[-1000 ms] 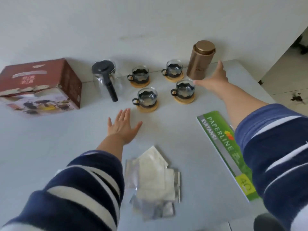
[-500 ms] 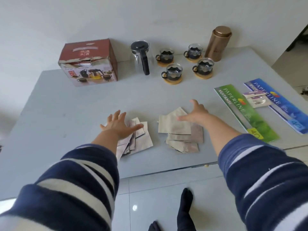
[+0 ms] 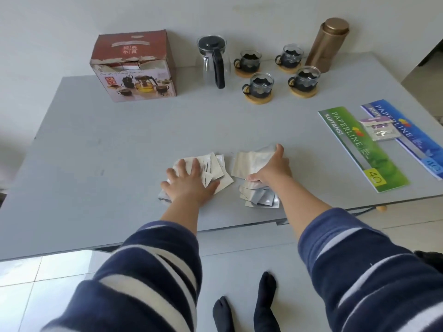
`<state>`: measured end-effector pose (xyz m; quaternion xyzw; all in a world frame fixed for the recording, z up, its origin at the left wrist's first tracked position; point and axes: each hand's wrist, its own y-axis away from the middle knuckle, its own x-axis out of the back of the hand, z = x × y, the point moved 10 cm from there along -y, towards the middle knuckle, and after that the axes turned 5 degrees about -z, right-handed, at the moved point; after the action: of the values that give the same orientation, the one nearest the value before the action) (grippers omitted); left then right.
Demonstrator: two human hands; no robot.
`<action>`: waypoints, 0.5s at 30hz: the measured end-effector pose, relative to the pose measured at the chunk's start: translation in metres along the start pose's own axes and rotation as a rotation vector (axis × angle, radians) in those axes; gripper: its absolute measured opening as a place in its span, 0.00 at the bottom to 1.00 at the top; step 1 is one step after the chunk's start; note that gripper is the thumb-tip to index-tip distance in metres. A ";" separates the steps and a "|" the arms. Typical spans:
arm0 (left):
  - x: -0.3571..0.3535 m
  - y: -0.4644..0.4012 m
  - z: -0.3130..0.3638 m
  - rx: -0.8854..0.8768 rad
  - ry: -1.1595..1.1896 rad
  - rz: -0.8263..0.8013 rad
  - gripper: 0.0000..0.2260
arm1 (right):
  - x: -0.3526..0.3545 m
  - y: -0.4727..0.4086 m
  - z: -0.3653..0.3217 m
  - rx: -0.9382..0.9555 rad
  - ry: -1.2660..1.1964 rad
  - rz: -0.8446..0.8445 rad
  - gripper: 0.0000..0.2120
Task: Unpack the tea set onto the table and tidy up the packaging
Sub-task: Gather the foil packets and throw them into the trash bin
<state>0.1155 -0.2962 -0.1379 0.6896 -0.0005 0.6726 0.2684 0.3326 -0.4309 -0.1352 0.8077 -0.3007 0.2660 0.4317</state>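
Nearest the camera, two feet in dark socks [image 3: 247, 305] stand on the pale tiled floor [image 3: 36, 271], and both arms in navy sleeves with white stripes [image 3: 148, 267] reach forward over the near edge of the grey surface [image 3: 96, 144]. The left hand [image 3: 189, 183] lies flat with spread, straight fingers pressing on a loose pile of beige and silver packaging pouches [image 3: 215, 167]; its grip is open and holds nothing. Just right of that pile sits a second heap of the same flat pouches [image 3: 254, 164], and the right hand [image 3: 273, 168] rests on it with thumb and fingers curled round the top pouches, so this grip has hold of them. Well right of the heaps, a long green "PAPERLINE" receipt booklet [image 3: 359, 144] lies beside a blue one of the same kind [image 3: 412, 135], with a small clear sachet with a purple label [image 3: 381, 128] lying across both. Farther back than the heaps, four small glass cups in black holders, each on a round wooden coaster [image 3: 260, 88], stand in a two-by-two group. Left of the cups stands a clear glass teapot with a black lid and handle [image 3: 213, 61]; left of that, the red-brown cardboard tea set box with torn top flaps [image 3: 134, 68]. Right of the cups, at the wall, is a tall copper-coloured metal canister [image 3: 328, 44].
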 end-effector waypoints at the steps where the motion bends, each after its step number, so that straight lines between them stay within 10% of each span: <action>1: 0.001 0.001 0.005 -0.021 -0.013 0.018 0.33 | -0.004 0.003 -0.002 0.009 -0.027 0.009 0.58; 8: -0.009 0.018 0.018 -0.126 -0.106 -0.017 0.45 | -0.015 0.014 -0.006 0.058 -0.162 0.032 0.49; 15: -0.005 0.007 0.022 -0.108 -0.109 -0.080 0.31 | -0.006 0.014 0.012 0.021 -0.233 0.030 0.43</action>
<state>0.1332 -0.3123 -0.1392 0.7092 -0.0236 0.6218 0.3315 0.3202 -0.4463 -0.1377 0.8331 -0.3580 0.1798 0.3814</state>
